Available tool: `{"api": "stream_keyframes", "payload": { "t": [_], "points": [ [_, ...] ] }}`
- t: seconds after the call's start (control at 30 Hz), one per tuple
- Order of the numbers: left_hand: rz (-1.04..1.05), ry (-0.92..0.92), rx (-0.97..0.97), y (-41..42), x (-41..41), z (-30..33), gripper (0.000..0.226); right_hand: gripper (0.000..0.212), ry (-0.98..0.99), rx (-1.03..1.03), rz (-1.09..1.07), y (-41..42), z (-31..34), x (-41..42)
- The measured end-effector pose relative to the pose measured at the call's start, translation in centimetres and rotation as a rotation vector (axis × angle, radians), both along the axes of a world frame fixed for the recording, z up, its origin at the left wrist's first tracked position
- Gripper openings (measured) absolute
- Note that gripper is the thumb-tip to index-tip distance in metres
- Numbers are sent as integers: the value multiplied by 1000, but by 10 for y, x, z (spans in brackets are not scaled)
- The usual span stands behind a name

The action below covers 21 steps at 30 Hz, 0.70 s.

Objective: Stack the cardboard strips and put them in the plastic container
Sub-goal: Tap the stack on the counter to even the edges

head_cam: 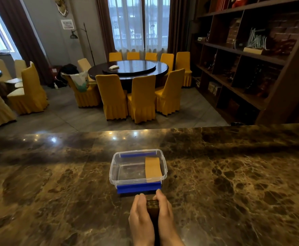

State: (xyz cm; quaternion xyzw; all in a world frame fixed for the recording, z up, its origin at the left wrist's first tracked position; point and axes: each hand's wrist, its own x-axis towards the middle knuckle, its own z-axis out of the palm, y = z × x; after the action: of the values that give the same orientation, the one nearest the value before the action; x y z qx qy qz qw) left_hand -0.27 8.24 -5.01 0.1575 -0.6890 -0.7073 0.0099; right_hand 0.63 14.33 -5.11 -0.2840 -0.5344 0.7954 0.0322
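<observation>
A clear plastic container (114,167) with blue clip handles stands on the marble counter, just beyond my hands. Inside it, at the right side, a tan cardboard strip (152,169) lies flat. A stack of cardboard strips (152,205) is pressed edge-up between my left hand (141,217) and my right hand (165,213), close to the container's near blue handle (138,188). Only the stack's top edges show; the rest is hidden between my palms.
The brown marble counter (233,183) stretches wide to both sides, with its far edge behind the container. Beyond it are a round dining table (129,68) with yellow chairs and a dark shelf unit (251,59) at the right.
</observation>
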Motion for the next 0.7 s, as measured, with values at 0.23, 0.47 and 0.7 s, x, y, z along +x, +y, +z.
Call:
{"api": "stream_keyframes", "payload": {
  "t": [0.23, 0.47, 0.7],
  "points": [
    [-34, 173, 137, 6, -1, 21, 94, 32, 90, 204, 9, -3, 3, -7],
    [-136, 208, 41, 0, -10, -3, 54, 38, 92, 170, 35, 4, -3, -4],
    [-98, 226, 25, 0, -7, -7, 50, 46, 124, 155, 34, 0, 2, 3]
  ]
}}
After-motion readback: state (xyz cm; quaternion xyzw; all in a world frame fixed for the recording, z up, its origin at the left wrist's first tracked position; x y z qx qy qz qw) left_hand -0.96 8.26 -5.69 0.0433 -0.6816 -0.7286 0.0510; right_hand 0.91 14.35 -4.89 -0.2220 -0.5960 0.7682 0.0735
